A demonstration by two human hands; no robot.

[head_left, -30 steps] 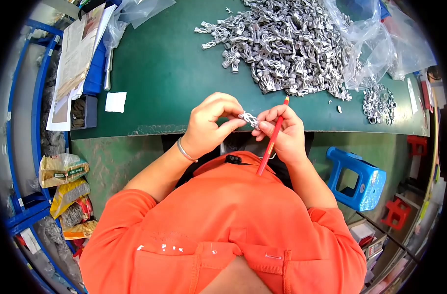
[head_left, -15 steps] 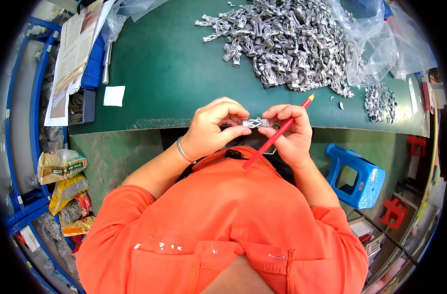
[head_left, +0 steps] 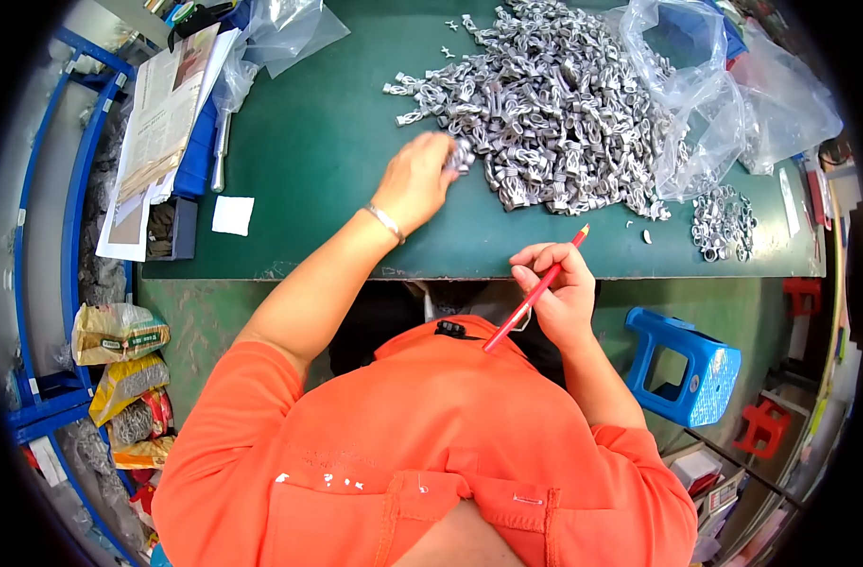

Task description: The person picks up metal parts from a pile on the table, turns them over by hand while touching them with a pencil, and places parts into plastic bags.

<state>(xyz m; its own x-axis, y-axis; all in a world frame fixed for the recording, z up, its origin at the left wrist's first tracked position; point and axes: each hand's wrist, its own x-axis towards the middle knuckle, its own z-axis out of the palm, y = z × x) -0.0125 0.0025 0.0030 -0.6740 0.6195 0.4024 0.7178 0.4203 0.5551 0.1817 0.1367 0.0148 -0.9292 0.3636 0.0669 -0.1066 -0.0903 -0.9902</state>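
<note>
My left hand point(head_left: 415, 180), a silver bracelet at its wrist, reaches over the green table to the near-left edge of a big heap of small silver metal links point(head_left: 554, 123). At its curled fingertips is one metal link point(head_left: 461, 157), smeared by motion like the fingers. My right hand point(head_left: 562, 288) is closed around a red pencil point(head_left: 537, 299) near the table's front edge. The pencil slants, sharpened tip up and to the right, its other end low over the orange shirt.
Clear plastic bags point(head_left: 706, 104) lie against the heap's right side, with a smaller group of metal rings point(head_left: 723, 223) nearby. At left are a white paper square point(head_left: 232, 215), newspapers point(head_left: 157, 123) and a grey bin point(head_left: 173, 230). A blue stool point(head_left: 685, 367) stands below right.
My left hand has gone from in front of my body up and forward to the heap with the metal link. My right hand has let go of the link and keeps the pencil.
</note>
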